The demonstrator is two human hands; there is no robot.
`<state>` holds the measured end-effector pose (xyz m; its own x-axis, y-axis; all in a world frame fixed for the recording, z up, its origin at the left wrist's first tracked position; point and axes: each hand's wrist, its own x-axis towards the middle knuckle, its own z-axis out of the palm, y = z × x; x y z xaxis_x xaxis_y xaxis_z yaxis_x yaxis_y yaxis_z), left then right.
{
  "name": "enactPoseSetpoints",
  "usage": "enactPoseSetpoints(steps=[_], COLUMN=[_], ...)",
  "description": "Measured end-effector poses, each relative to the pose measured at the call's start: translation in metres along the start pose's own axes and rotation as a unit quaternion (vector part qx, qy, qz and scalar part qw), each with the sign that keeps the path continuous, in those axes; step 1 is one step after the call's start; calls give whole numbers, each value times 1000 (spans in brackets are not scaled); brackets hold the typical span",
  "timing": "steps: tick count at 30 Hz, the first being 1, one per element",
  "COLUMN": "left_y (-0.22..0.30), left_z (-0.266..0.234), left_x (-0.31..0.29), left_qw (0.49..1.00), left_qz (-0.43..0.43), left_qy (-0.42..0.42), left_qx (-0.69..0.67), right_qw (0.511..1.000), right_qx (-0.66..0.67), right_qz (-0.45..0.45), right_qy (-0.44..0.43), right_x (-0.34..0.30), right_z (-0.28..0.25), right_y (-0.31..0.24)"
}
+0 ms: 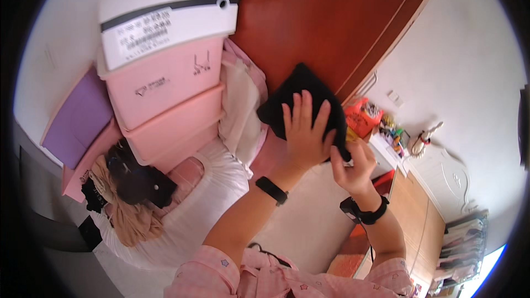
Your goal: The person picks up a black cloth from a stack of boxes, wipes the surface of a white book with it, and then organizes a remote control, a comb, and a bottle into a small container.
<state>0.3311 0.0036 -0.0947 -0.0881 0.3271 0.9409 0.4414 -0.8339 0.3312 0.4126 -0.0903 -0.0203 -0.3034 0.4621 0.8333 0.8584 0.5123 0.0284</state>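
A folded black cloth (298, 85) is held up in front of me, roughly square, with one corner pointing up. My left hand (305, 132) lies flat across its near face, fingers stretched and spread. At the cloth's lower right edge, my right hand (354, 166) is closed in a pinch on the fabric. Both wrists wear black bands, and a small dark device with a cable hangs at the right one. Whatever is behind the cloth is hidden.
Pink storage boxes (165, 85) are stacked at left under a white box (171, 16). A white-covered bundle (215, 187) with tan and black clothes sits below them. Behind the cloth stands a reddish-brown wooden door or panel (320, 16). An orange bag (361, 116) and a bed (419, 204) are at right.
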Motion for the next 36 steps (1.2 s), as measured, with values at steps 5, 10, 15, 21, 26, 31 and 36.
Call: enactPoseSetpoints(steps=[5, 10, 15, 21, 26, 31, 36], left_y=[-17, -41, -46, -22, 15, 62, 26], left_z=[9, 7, -2, -30, -30, -37, -49], left_x=[-55, -160, -215, -254, -233, -36, 113], left_qw=[999, 991, 979, 882, 912, 951, 992], left_qz=[-44, -83, -119, -350, -356, -222, -103], left_qy=[-5, -84, -148, -314, -184, 20, -1], left_qx=[-9, 55, 72, 40, -86, -214, -72], right_qw=[987, 976, 963, 907, 955, 997, 992], right_qx=[71, 73, 65, 50, 113, 48, 19], right_qz=[143, 160, 203, 238, 131, -39, 88], right_qy=[-21, -126, -167, -344, -243, -39, 88], right_x=[-56, -118, -174, -212, -144, 14, 109], right_z=[30, 67, 104, 110, 69, -26, -44], right_y=[1, 7, 9, 6, -11, -23, -44])
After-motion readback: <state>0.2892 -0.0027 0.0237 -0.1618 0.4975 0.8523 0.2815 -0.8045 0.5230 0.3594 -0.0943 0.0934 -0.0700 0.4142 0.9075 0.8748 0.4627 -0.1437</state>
